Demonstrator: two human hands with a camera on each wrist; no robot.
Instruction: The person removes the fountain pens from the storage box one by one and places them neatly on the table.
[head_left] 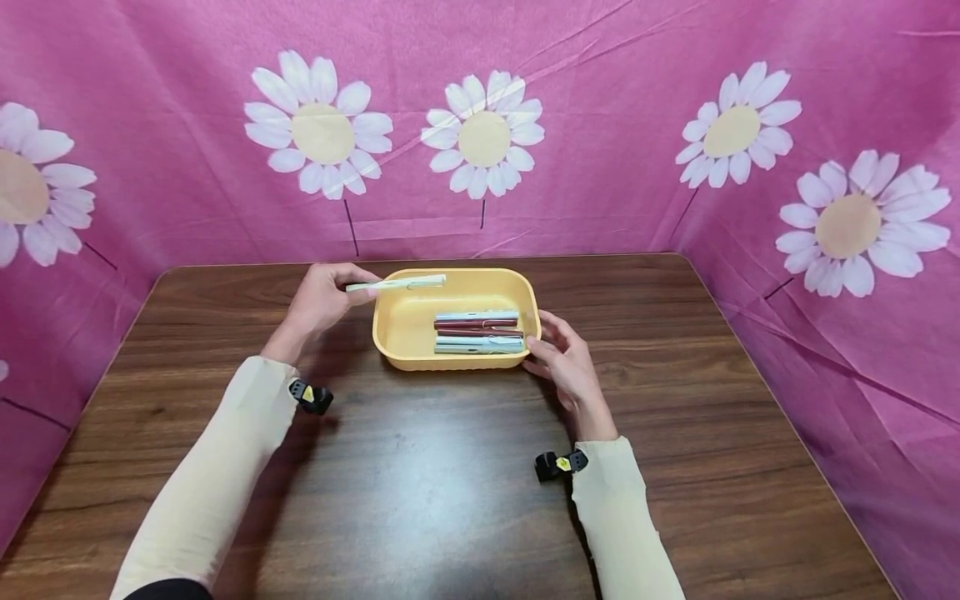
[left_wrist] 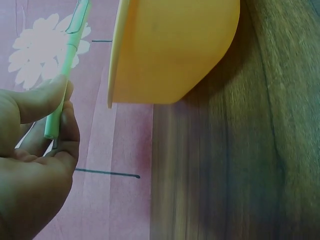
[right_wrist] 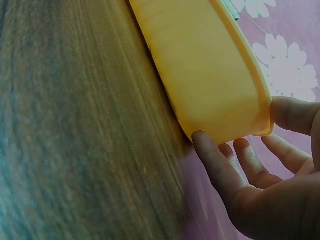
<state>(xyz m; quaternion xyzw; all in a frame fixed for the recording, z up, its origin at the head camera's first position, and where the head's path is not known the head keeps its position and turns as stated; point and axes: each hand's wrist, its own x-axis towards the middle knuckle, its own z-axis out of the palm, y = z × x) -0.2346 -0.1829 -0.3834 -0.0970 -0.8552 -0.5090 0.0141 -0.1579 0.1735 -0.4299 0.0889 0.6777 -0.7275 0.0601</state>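
- Left hand [head_left: 322,296] pinches a pale green pen [head_left: 411,283] over the far left rim of the yellow tray [head_left: 405,323].
- The pen seems light, stiff, slightly slippery; mid-barrel suits holding.
- Right hand [head_left: 567,367] grips the yellow tray's near right corner.

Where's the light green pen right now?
In the head view, the left hand pinches the light green pen over the far left corner of the yellow tray.

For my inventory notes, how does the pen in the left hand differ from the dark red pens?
The held pen is pale green; the dark red pens are much darker. The held pen is in the left hand, while the dark red pens lie in the yellow container. Both are slim.
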